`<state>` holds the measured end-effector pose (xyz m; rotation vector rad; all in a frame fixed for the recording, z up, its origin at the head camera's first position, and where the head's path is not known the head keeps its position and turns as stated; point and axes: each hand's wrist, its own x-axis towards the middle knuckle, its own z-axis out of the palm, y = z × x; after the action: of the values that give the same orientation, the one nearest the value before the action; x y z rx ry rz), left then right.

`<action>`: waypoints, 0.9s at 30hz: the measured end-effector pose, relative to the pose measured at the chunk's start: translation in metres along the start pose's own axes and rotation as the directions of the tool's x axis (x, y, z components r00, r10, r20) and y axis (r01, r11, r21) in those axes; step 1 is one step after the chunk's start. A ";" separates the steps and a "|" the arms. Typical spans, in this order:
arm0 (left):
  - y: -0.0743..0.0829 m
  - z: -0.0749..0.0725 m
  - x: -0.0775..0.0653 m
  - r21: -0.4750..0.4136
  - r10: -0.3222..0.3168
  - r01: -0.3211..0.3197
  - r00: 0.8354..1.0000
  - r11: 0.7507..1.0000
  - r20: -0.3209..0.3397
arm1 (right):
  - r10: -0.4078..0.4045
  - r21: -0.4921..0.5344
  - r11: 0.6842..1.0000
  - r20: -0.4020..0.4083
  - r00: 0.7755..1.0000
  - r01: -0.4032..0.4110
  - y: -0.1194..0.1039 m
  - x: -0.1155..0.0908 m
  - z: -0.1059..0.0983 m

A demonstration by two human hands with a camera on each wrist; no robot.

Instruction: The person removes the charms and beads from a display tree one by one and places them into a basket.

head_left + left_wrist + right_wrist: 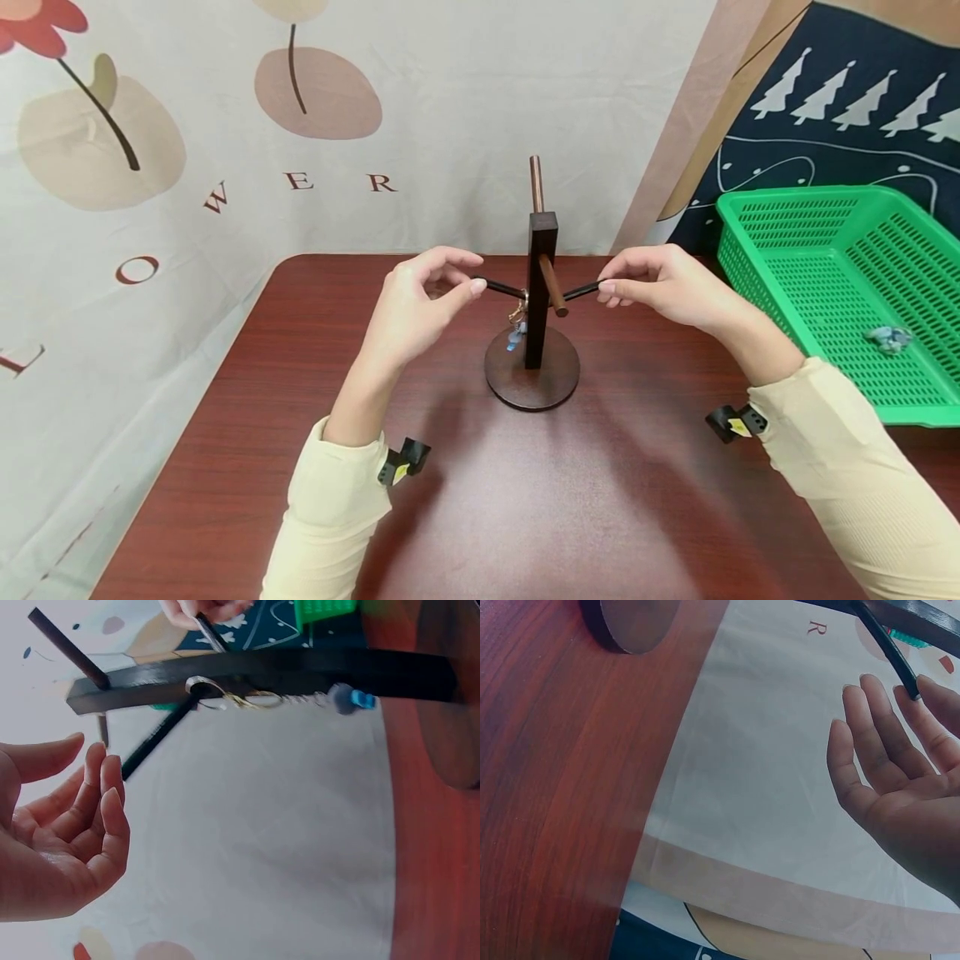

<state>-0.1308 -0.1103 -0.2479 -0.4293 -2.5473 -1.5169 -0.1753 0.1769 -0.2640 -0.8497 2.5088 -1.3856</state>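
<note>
A dark wooden stand (537, 292) has a square post, a round base (525, 385) and several pegs. A keychain (259, 699) with a gold clasp, a chain and a blue charm (515, 337) hangs by its ring from the left black peg (161, 735), close to the post. My left hand (423, 296) is at that peg's outer end, thumb apart from the fingers, with the fingertips right by the tip. On the other side, my right hand (660, 283) pinches the end of the right black peg (889, 652) between thumb and index finger, the other fingers spread.
At the right stands a green plastic basket (813, 333) with a small bluish item (889, 338) inside. A brown peg (553, 287) juts toward me from the post, and another brown peg (536, 183) points away. Behind the reddish table (262, 400) hangs a printed cloth (465, 125).
</note>
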 end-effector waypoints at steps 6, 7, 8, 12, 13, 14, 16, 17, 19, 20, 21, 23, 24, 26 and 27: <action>0.012 0.007 -0.006 -0.026 0.088 -0.086 0.995 0.996 0.051 | -0.001 -0.004 1.000 0.003 1.000 0.001 0.001 0.000 0.000; 0.013 0.009 -0.007 -0.040 0.096 -0.094 0.994 0.995 0.061 | -0.001 -0.004 1.000 0.002 1.000 0.001 0.001 0.000 0.000; 0.015 0.010 -0.008 -0.056 0.108 -0.105 0.992 0.993 0.070 | -0.001 -0.002 1.000 0.001 1.000 0.001 0.002 0.000 0.000; 0.025 0.017 -0.012 -0.128 0.154 -0.142 0.984 0.982 0.093 | 0.003 -0.011 1.000 -0.005 1.000 -0.003 0.002 0.000 -0.001; 0.027 0.018 -0.013 -0.142 0.168 -0.153 0.981 0.978 0.096 | 0.005 -0.014 1.000 -0.005 1.000 -0.005 0.002 0.000 -0.001; 0.030 0.020 -0.014 -0.155 0.183 -0.166 0.978 0.974 0.098 | 0.008 -0.017 1.000 -0.005 1.000 -0.008 0.001 0.000 -0.001; 0.034 0.022 -0.015 -0.171 0.214 -0.194 0.971 0.966 0.103 | 0.011 -0.024 1.000 -0.005 1.000 -0.011 0.001 0.000 -0.001; 0.036 0.023 -0.016 -0.174 0.230 -0.210 0.967 0.962 0.105 | 0.013 -0.028 1.000 -0.005 1.000 -0.013 0.001 0.000 -0.001; 0.039 0.024 -0.017 -0.179 0.262 -0.240 0.958 0.954 0.113 | 0.016 -0.035 0.999 -0.005 1.000 -0.016 0.000 0.000 -0.001; 0.041 0.025 -0.018 -0.180 0.278 -0.255 0.953 0.950 0.117 | 0.018 -0.038 0.999 -0.005 1.000 -0.018 0.000 0.000 -0.002; 0.041 0.026 -0.018 -0.183 0.292 -0.268 0.949 0.946 0.120 | 0.020 -0.039 0.999 -0.005 1.000 -0.020 0.000 0.000 -0.002; 0.043 0.026 -0.018 -0.189 0.308 -0.282 0.943 0.941 0.126 | 0.025 -0.040 0.999 -0.004 1.000 -0.025 -0.001 0.000 -0.002; 0.043 0.027 -0.018 -0.193 0.311 -0.283 0.942 0.939 0.130 | 0.029 -0.041 0.999 -0.004 1.000 -0.029 -0.001 0.000 -0.002; 0.043 0.028 -0.019 -0.194 0.312 -0.284 0.940 0.939 0.134 | 0.036 -0.044 0.998 -0.004 0.999 -0.036 -0.002 0.001 -0.003; 0.043 0.029 -0.018 -0.192 0.309 -0.281 0.941 0.940 0.137 | 0.038 -0.044 0.998 -0.003 0.999 -0.038 -0.002 0.001 -0.003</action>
<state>-0.0990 -0.0688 -0.2306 -0.9531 -2.3357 -1.6453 -0.1762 0.1777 -0.2607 -0.8042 2.5524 -1.3257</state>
